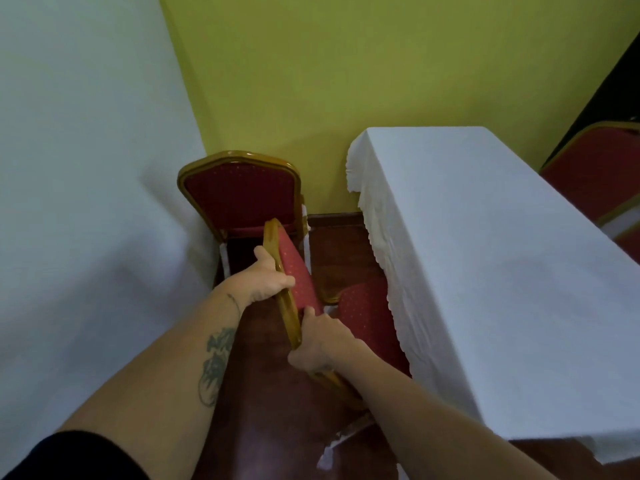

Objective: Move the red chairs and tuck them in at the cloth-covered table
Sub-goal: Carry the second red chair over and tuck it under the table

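Observation:
A red chair (294,271) with a gold frame stands in the aisle, its back facing me and its seat (367,306) partly under the white cloth-covered table (485,271) on the right. My left hand (268,275) grips the upper part of the backrest frame. My right hand (320,341) grips the same frame lower down. A second red chair (239,195) stands behind it against the yellow wall, facing me.
Another white-clothed table (76,202) fills the left side, leaving a narrow aisle of dark red-brown floor (270,393). A third red chair (602,174) shows at the far right beyond the table. The yellow wall (346,81) closes the aisle's far end.

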### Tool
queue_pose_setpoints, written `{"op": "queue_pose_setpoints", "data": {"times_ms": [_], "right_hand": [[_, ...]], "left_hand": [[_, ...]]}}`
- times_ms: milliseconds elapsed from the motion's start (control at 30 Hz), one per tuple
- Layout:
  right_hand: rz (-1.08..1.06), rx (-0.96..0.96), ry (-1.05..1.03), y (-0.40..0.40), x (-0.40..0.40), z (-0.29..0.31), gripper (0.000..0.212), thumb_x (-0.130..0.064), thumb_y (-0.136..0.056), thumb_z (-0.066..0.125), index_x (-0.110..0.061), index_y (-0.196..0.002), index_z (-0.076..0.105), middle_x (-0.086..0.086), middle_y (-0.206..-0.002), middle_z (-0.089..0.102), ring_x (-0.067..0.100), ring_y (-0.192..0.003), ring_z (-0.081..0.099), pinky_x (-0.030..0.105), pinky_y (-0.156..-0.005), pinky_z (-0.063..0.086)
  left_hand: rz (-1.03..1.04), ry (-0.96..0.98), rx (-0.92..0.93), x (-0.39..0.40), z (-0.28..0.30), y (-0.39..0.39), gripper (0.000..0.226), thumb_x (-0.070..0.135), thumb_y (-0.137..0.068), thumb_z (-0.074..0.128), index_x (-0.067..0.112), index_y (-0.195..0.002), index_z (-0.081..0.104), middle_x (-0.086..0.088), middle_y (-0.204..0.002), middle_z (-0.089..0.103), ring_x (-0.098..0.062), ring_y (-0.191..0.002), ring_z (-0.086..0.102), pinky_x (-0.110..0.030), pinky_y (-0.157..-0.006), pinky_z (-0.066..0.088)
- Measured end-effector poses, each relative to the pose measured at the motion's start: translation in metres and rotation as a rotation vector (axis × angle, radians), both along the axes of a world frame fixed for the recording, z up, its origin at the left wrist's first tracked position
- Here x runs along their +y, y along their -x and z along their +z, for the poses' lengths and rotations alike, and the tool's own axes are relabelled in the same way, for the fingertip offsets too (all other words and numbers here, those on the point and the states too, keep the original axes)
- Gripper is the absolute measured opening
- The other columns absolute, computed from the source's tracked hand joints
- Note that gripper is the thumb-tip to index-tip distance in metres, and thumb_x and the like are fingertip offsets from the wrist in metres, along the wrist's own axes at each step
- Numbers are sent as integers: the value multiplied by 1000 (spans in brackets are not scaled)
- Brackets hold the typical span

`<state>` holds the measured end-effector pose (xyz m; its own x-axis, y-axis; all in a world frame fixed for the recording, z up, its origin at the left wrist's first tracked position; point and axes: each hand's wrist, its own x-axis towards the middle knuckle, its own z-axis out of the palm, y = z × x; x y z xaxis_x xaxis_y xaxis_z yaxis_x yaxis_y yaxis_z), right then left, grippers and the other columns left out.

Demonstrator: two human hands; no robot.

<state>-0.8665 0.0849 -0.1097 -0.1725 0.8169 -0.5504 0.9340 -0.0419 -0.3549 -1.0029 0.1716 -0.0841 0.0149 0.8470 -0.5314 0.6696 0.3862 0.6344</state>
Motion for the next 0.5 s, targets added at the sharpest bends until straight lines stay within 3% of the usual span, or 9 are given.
{"op": "queue_pose_setpoints", "data": {"times_ms": [67,100,233,367,500], "right_hand": [[-7,-20,-2,-8,13,-2,100,-41,-84,69,-8,-160,12,15,-148,47,39,-133,49,44,-102,46],[-13,-35,-9,-11,18,-2,100,-43,-84,69,-8,-160,13,15,-148,47,39,-133,49,44,-102,46],[-60,-41,-35,-21,35,-4,108,-55,-82,69,-13,-162,9,13,-151,46,39,-135,48,48,-105,42],[-137,60,-61,-14,55,-2,111,-58,-84,66,-18,-163,0,15,-154,44,41,-136,47,51,-108,41],[-226,123,-80,-1,74,0,104,-48,-87,64,-19,-162,-1,16,-150,45,42,-134,48,51,-108,43]], "left_hand": [[-8,10,-23,15,-2,-9,113,28,-91,67,10,-152,-25,-19,-143,44,-33,-118,56,-40,-104,47],[-16,12,-35,21,-1,-14,112,27,-90,67,10,-152,-24,-18,-136,49,-31,-113,58,-42,-99,50],[-33,23,-48,43,4,-29,107,23,-95,63,10,-152,-26,-12,-135,45,-24,-107,51,-35,-81,43],[-80,8,-42,65,4,-26,100,24,-95,63,8,-152,-18,-5,-112,51,-14,-87,54,-29,-67,43],[-86,22,-112,85,-6,-22,78,21,-91,67,12,-141,8,-6,-109,51,-18,-96,56,-44,-94,53]]}}
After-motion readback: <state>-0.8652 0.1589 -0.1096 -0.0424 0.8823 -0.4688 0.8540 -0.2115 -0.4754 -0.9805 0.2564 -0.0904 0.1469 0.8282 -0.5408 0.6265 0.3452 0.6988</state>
